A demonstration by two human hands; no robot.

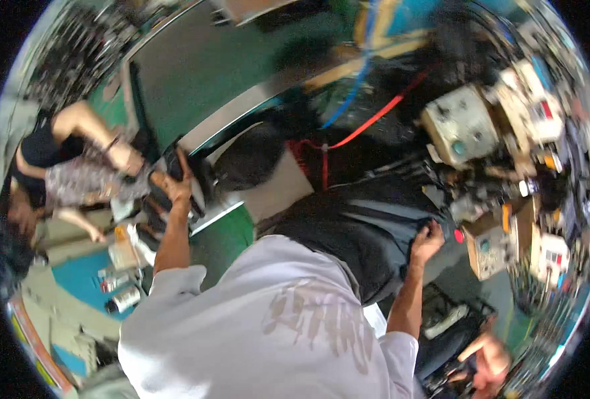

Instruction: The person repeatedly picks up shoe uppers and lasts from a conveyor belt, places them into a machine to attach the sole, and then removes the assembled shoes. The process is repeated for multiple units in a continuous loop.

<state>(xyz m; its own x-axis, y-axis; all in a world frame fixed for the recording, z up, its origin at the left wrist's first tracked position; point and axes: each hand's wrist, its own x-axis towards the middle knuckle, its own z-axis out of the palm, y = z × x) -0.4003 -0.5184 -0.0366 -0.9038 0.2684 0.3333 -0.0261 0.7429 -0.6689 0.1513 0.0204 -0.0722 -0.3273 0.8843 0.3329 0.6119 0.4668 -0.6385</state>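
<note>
My left hand (175,189) reaches out to the left, thumb and fingers spread around a dark, smooth-edged object (170,159) beside a seated person. Blur hides what kind of object it is. My right hand (429,241) hangs by my dark trousers (354,223), its fingers curled inward. Whatever may be inside those fingers is hidden. To the right of that hand stands a beige machine box (484,246) with a red knob (459,235) on its side.
A co-worker (35,159) sits close on the left by a table (39,292) with bottles (123,299). Beige machines (464,123) line the right side. A red strap (381,118) and blue hose (358,80) cross ahead. Another person (491,359) is at lower right.
</note>
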